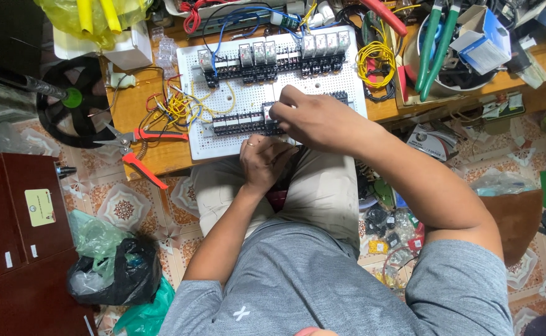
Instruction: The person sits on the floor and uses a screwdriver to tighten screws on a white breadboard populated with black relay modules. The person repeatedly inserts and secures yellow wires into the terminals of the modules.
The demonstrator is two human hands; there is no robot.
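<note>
A white perforated panel (248, 140) lies on a low wooden table, carrying two rows of black relay sockets, the far row (273, 59) topped with clear relays. My right hand (313, 118) rests on the near row of sockets (242, 122), fingertips pinching a small piece at its middle. My left hand (263, 162) sits curled at the panel's near edge, over my knee, with a ring on one finger; what it holds is hidden. Yellow, red and blue wires (183, 106) trail off the panel's left side.
Red-handled pliers (139, 146) lie left of the panel. A black fan (74, 102) stands further left. A yellow wire coil (376, 59) and a bucket with green-handled tools (438, 43) sit right. Dark cabinet (18, 236), plastic bags (114, 274) and small parts (391, 230) crowd the tiled floor.
</note>
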